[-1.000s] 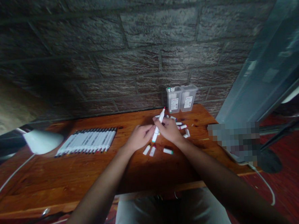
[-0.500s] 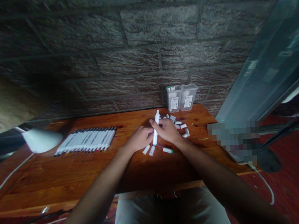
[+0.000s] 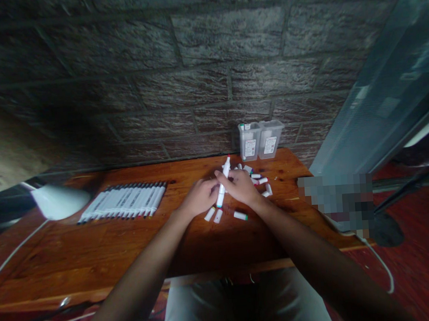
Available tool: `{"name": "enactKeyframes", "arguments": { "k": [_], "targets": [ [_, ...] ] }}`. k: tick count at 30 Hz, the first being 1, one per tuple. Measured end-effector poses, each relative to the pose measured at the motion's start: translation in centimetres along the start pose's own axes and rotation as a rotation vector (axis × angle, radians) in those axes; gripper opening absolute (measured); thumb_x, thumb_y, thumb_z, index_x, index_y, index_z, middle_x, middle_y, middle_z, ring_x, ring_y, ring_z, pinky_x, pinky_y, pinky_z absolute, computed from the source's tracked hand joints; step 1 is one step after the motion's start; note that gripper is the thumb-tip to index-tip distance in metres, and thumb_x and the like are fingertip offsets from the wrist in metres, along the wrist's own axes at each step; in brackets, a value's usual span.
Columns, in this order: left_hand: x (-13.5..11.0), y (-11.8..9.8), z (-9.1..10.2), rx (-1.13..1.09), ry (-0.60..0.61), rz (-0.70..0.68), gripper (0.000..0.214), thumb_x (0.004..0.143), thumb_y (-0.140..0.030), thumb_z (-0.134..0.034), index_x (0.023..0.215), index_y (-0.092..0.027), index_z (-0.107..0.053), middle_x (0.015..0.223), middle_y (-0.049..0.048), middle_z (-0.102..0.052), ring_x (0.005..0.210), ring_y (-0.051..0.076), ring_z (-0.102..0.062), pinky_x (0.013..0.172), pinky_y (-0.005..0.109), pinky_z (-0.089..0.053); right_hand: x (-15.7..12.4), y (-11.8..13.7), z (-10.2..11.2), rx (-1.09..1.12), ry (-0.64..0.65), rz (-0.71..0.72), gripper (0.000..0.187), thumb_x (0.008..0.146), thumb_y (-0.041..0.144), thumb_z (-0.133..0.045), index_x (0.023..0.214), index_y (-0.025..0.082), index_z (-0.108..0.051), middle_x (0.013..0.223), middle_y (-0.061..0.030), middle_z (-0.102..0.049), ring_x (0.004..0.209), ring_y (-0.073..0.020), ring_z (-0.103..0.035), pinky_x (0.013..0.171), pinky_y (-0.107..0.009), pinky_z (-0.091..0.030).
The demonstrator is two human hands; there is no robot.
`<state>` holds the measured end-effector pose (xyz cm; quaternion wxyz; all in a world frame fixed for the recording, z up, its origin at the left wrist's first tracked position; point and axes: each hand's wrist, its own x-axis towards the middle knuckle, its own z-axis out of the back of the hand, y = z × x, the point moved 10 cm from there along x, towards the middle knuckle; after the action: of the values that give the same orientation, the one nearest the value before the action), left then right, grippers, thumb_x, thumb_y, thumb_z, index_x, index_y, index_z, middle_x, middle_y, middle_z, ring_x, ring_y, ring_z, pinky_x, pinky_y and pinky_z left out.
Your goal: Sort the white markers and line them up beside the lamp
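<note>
A white marker (image 3: 222,191) is held tilted above the table, a bare red tip at its far end and a blue band at its near end. My right hand (image 3: 239,184) grips it, the thumb laid across the barrel. Close against the marker's left side is my left hand (image 3: 202,196), its fingers curled in; whatever they hold is hidden. Below the hands lie white caps, among them a green-ended cap (image 3: 240,216) and a red-ended cap (image 3: 218,215). More loose caps (image 3: 263,181) are scattered beyond my right hand, partly covered by it.
On the left, a row of white markers (image 3: 124,201) lies side by side, near a white lamp (image 3: 59,201). Two clear plastic containers (image 3: 270,145) stand by the brick wall at the back. The wooden table (image 3: 133,252) ends just before my lap.
The marker has tilted slightly, its red tip shifting right and its blue end left. Both hands have otherwise barely moved.
</note>
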<state>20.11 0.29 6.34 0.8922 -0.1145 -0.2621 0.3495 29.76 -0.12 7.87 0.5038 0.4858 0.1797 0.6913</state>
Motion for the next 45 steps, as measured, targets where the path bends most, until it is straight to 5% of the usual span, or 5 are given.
{"name": "enactKeyframes", "arguments": {
  "k": [5,13,20,26,45],
  "targets": [
    [0.2,0.2,1.2,0.003,-0.112,-0.044,0.029,0.09,-0.011,-0.037,0.08,-0.016,-0.065,0.088,0.0076,-0.068,0.082,0.018,-0.062,0.078,0.028,-0.046,-0.1,0.4,-0.3,0.021,0.026,0.029,0.051,0.09,0.05,-0.048,0.052,0.017,-0.054,0.05,0.002,-0.051,0.051,-0.0097,-0.048,0.053,-0.023,-0.031],
    [0.1,-0.1,2.0,-0.043,-0.17,-0.01,0.025,0.088,-0.012,-0.043,0.074,-0.017,-0.063,0.077,0.0025,-0.067,0.074,0.015,-0.061,0.072,0.024,-0.045,0.0,0.1,0.4,0.037,-0.043,0.012,0.052,0.089,0.052,-0.047,0.05,0.018,-0.047,0.046,0.0034,-0.045,0.048,-0.0091,-0.043,0.049,-0.023,-0.027],
    [-0.6,0.2,4.8,-0.198,-0.354,0.115,0.026,0.093,-0.032,-0.049,0.11,-0.018,-0.062,0.095,0.0039,-0.071,0.075,0.013,-0.064,0.066,0.021,-0.047,0.1,0.1,1.8,0.044,-0.158,0.002,0.053,0.088,0.053,-0.047,0.049,0.018,-0.044,0.047,0.0031,-0.044,0.048,-0.0091,-0.04,0.05,-0.024,-0.027],
    [-0.6,-0.6,4.3,-0.164,-0.306,0.066,0.027,0.094,-0.035,-0.049,0.099,-0.017,-0.068,0.088,0.0026,-0.072,0.072,0.013,-0.064,0.067,0.02,-0.046,0.2,-0.4,3.6,0.137,-0.262,-0.087,0.056,0.086,0.06,-0.048,0.048,0.019,-0.042,0.047,0.0038,-0.04,0.048,-0.0093,-0.037,0.049,-0.025,-0.027],
    [-0.8,-1.5,4.8,-0.139,-0.346,0.003,0.03,0.094,-0.035,-0.049,0.077,-0.016,-0.065,0.066,0.0001,-0.063,0.061,0.01,-0.056,0.063,0.02,-0.044,0.4,-3.5,2.1,0.377,-0.159,-0.326,0.053,0.081,0.064,-0.048,0.05,0.023,-0.038,0.045,0.0024,-0.044,0.047,-0.0124,-0.044,0.048,-0.026,-0.032]
  ]
}}
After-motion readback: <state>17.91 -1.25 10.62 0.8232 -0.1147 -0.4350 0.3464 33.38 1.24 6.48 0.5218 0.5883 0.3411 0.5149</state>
